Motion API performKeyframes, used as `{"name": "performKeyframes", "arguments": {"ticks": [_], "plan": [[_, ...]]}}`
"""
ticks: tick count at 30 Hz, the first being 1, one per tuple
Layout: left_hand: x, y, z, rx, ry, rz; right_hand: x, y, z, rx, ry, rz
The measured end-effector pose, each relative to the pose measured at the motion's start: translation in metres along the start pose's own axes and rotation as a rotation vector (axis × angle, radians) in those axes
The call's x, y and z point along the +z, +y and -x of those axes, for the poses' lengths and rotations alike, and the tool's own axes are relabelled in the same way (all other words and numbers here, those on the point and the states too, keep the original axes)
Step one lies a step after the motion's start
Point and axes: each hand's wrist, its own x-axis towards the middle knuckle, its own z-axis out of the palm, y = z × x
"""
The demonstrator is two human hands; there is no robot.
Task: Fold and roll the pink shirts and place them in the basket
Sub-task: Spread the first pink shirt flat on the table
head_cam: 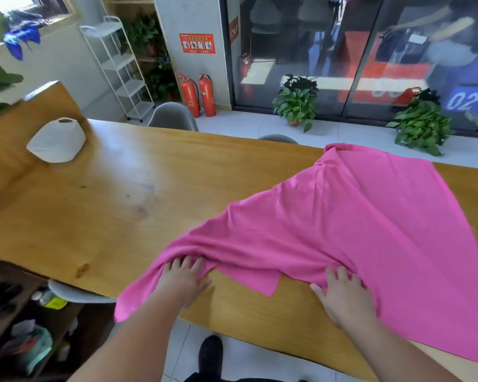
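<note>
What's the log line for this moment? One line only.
shirt: unfolded, on table; left hand: on near edge; right hand: on near edge; fold: not begun

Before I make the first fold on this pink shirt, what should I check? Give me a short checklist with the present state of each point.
1. Hands on the pink shirt: ok; left hand and right hand rest on its near edge.
2. Shirt flat: not ok; bunched at the left hand, rumpled at the far end.
3. Shirt fully on the table: not ok; one part hangs over the near edge.
4. Folding space free: ok; the white vase stands well apart.
5. Basket within reach: cannot tell; none in view.
</note>
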Motion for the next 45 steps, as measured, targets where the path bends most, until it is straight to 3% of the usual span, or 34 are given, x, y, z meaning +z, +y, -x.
{"name": "performKeyframes", "arguments": {"ticks": [3, 5, 8, 12, 15, 20, 24, 27, 32, 38, 45], "plan": [[-0.016, -0.047, -0.015, -0.019, 0.021, -0.095, -0.011, -0.018, -0.012, 0.122, -0.048, 0.061], [-0.026, -0.072, -0.025, 0.042, 0.148, -0.122, -0.024, -0.041, -0.019, 0.163, -0.022, 0.099], [-0.05, -0.1, -0.046, 0.157, 0.335, -0.163, -0.045, -0.092, -0.028, 0.1, 0.141, 0.127], [-0.108, -0.129, -0.075, 0.154, 0.505, -0.184, -0.058, -0.162, -0.039, -0.019, 0.221, 0.058], [-0.11, -0.145, -0.085, 0.201, 0.443, -0.162, -0.053, -0.197, -0.04, -0.109, 0.184, 0.02], [-0.029, -0.176, -0.076, 0.389, 0.333, -0.117, -0.036, -0.227, -0.04, -0.253, 0.078, 0.007], [0.002, -0.191, -0.071, 0.395, 0.443, -0.033, -0.025, -0.238, -0.04, -0.341, 0.039, 0.057], [-0.011, -0.19, -0.078, 0.375, 0.56, 0.051, -0.019, -0.239, -0.043, -0.35, 0.062, 0.018], [-0.046, -0.176, -0.102, 0.358, 0.537, 0.148, -0.035, -0.23, -0.03, -0.453, 0.335, -0.078], [-0.084, -0.141, -0.143, 0.318, 0.441, 0.332, -0.033, -0.202, -0.018, -0.594, 0.119, -0.064], [-0.104, -0.113, -0.18, 0.325, 0.329, 0.317, -0.068, -0.2, -0.06, -0.465, 0.186, -0.118]]}}
